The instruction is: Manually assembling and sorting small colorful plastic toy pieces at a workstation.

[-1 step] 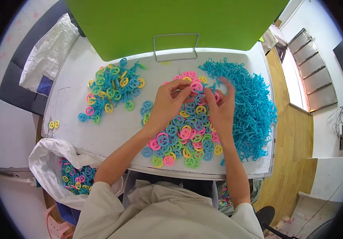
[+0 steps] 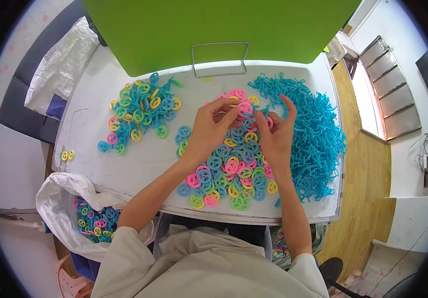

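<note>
Over the middle of the table, my left hand (image 2: 213,124) pinches a pink plastic wheel (image 2: 245,109) between thumb and fingers. My right hand (image 2: 276,136) is close beside it, thumb and a finger closed on a small blue plastic stem (image 2: 259,110) at the wheel's edge; its index finger points up and away. Whether stem and wheel are joined is too small to tell. Below both hands spreads a heap of pink, blue, green and yellow wheels (image 2: 231,166). To the right lies a large heap of blue stems (image 2: 318,144).
At the table's left, wheels with blue stems (image 2: 142,111) form another pile. Two yellow wheels (image 2: 67,155) lie by the left edge. A white sack (image 2: 57,208) of similar pieces hangs open at front left. A green panel (image 2: 219,30) with a wire stand (image 2: 220,43) rises behind.
My right index finger, blurred before, now shows sharply and points upward. The pink wheel turns slightly in my left hand; otherwise both hands stay in place.
</note>
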A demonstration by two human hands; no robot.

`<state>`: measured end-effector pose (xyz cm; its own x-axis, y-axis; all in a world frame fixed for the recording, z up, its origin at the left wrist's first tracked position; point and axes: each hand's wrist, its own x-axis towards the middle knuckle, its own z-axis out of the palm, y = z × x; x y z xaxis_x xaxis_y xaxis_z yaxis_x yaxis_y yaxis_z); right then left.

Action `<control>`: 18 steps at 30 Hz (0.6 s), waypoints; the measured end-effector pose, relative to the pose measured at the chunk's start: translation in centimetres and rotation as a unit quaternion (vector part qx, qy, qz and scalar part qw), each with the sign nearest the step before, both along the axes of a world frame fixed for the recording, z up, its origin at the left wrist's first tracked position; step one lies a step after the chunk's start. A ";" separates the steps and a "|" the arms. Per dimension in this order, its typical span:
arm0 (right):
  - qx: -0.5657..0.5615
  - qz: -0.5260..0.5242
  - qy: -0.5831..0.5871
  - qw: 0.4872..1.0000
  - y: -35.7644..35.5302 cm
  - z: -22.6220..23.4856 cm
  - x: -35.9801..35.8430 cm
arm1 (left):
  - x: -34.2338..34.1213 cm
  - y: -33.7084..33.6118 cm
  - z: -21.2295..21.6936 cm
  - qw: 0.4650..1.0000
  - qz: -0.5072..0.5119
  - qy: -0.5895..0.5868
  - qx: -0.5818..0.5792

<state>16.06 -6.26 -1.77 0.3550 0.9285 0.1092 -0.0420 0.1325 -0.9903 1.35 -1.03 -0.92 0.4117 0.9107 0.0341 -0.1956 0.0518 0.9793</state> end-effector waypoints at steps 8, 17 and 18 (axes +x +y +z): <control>0.101 0.011 -0.249 0.963 0.0 0.0 0.1 | 0.2 -0.3 -0.1 0.999 0.024 0.026 0.032; -0.051 0.009 -0.060 0.997 0.0 0.1 0.4 | 1.0 -1.2 -0.9 0.989 0.093 0.045 0.109; -0.059 0.013 -0.050 0.997 -0.1 0.3 0.3 | 0.9 -1.3 -0.8 0.989 0.093 0.045 0.109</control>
